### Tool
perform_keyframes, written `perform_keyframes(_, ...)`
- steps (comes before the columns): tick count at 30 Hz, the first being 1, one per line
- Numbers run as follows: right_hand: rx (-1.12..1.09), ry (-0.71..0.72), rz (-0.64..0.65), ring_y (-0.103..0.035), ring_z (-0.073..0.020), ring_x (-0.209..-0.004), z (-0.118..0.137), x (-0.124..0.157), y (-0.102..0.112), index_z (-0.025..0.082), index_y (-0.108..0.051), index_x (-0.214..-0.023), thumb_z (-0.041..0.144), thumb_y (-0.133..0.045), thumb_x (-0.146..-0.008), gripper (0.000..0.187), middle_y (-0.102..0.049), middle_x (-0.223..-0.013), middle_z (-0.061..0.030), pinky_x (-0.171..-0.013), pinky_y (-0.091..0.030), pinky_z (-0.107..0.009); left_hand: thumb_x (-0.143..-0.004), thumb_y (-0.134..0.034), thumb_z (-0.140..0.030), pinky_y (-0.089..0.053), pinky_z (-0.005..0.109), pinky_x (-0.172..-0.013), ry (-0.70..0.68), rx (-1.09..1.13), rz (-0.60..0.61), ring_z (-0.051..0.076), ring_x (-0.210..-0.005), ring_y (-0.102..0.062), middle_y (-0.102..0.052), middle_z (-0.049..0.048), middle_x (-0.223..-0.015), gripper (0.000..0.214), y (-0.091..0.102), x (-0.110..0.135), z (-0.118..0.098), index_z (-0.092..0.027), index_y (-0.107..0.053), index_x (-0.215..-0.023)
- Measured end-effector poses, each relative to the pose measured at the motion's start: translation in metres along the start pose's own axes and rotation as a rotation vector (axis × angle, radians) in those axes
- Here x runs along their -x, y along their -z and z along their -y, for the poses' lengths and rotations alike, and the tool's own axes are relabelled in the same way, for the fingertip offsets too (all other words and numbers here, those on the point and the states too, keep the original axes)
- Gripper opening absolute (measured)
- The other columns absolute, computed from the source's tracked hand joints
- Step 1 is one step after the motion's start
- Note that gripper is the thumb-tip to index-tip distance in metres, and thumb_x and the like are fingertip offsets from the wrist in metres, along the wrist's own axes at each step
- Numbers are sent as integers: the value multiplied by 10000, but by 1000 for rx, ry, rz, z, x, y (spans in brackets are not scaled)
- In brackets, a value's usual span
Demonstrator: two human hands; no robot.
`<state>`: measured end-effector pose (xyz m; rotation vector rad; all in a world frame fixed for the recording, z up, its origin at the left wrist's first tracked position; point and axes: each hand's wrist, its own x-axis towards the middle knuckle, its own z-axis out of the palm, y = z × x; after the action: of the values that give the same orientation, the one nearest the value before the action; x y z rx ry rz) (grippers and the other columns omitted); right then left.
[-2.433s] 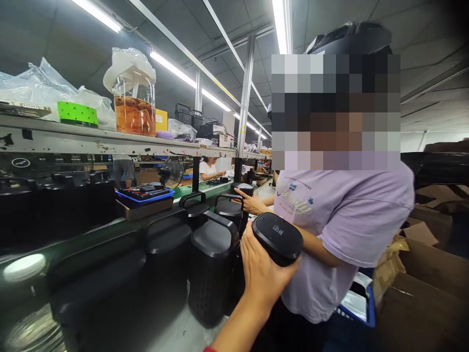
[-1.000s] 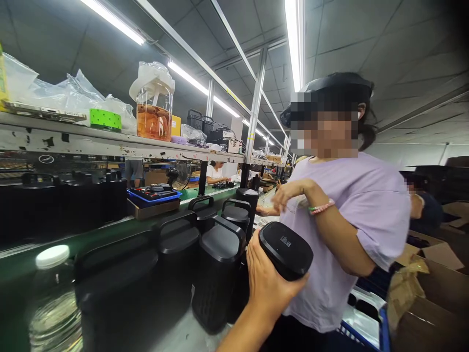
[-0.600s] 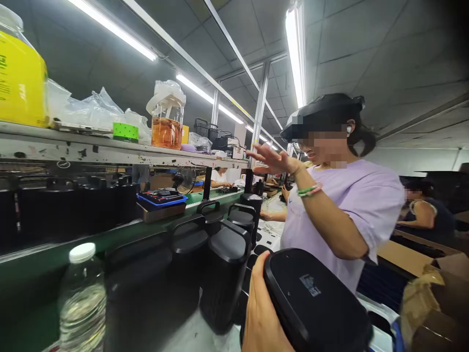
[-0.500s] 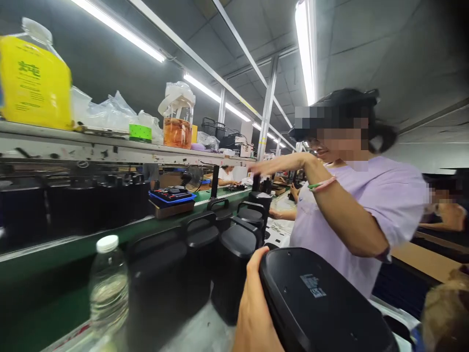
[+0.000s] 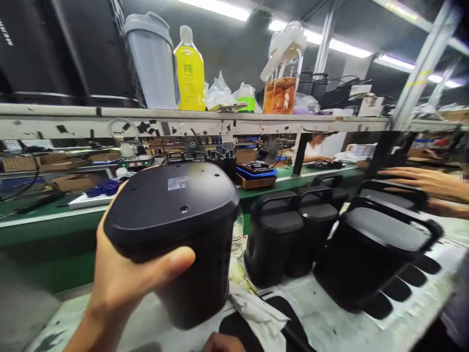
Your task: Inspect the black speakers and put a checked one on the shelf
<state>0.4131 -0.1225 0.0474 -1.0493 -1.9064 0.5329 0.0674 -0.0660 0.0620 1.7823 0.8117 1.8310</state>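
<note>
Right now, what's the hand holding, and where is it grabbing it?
The left hand holds a black speaker upside down, gripping its body just below the flat base, thumb across the front. Only a fingertip of the right hand shows; whether it holds anything cannot be told.

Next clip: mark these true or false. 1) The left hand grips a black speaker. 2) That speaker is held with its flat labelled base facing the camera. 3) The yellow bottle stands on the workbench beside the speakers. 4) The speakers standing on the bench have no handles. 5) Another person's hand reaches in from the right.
1) True: the left hand wraps around the black speaker.
2) True: the base with its small label faces the camera.
3) False: the yellow bottle stands on the upper shelf.
4) False: the standing speakers have carry handles on top.
5) True: a co-worker's hand reaches in above a speaker at the right.
</note>
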Motion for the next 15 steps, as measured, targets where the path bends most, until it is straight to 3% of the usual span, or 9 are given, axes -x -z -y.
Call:
perform_keyframes(3, -143, -138, 94, -636, -141, -733, -11, -20, -50, 231, -691, -1055, 431, -600, -978, 233, -675, -1034, -47, -514, -505, -205, -504, -847, -670, -470, 582, -1058, -2, 36, 30, 380, -1129, -619, -652, 54, -1264, 999, 15, -11, 36, -233, -539, -1348)
perform_keyframes(7, -290, -297, 109, -660, -221, -725, -24, -49, -76, 386, -687, -1012, 572, -756, -823, 274, -694, -886, -37, -357, -417, -222, -529, -875, -458, -525, 486, -1022, -92, 63, 149, 346, -1127, -632, -627, 123, -1266, 962, 17, -13, 81, -159, -480, -1354)
perform_keyframes(9, -349, -361, 85, -666, -238, -722, -25, -56, -93, 401, -689, -999, 609, -781, -768, 324, -694, -862, -29, -326, -390, -228, -534, -862, -394, -567, 438, -962, -155, 7, 184, 330, -1109, -651, -621, 137, -1257, 967, 17, -7, 95, -152, -445, -1372)
perform_keyframes(12, -441, -440, 12, -649, -218, -660, -19, -47, -129, 347, -692, -1030, 642, -732, -786, 385, -703, -866, -42, -349, -429, -228, -508, -860, -422, -598, 426, -893, -153, -34, 191, 365, -1145, -635, -585, 145, -1309, 1040, 23, 8, 105, -195, -416, -1421)
perform_keyframes(14, -509, -495, -46, -620, -192, -560, -12, -30, -149, 275, -666, -1113, 683, -700, -772, 532, -665, -773, -45, -413, -540, -295, -461, -874, -485, -615, 451, -844, -71, -15, 149, 389, -1097, -655, -604, 122, -1292, 1071, 29, 17, 109, -253, -445, -1415)
perform_keyframes(15, -549, -528, -90, -610, -203, -506, -8, -22, -154, 352, -660, -1090, 662, -722, -751, 464, -634, -705, -23, -421, -557, -330, -465, -873, -513, -625, 465, -810, -14, -10, 120, 389, -1038, -679, -632, 108, -1249, 1043, 32, 20, 112, -274, -470, -1397)
